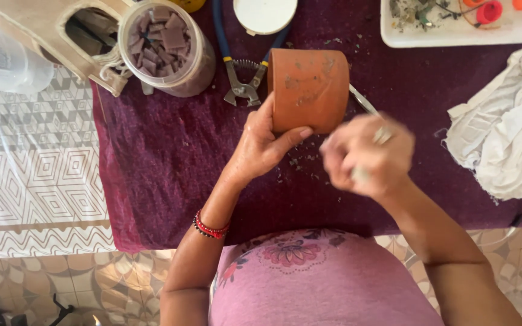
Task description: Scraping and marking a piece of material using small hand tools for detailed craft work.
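The blurred right hand (365, 156) is closed on a thin metal tool (364, 104); the left hand (265, 140) grips the round terracotta clay pot (309, 89). A glancing stroke could chip its wall.

Soft, even daylight fills the frame, brightest at the upper right where the white tray (394, 36) and white cloth (502, 139) nearly wash out. Shadows are faint, only a thin dark edge under the terracotta pot (309, 90) at centre. The right hand (367, 154) is smeared by motion blur, while the rest stays fairly sharp.
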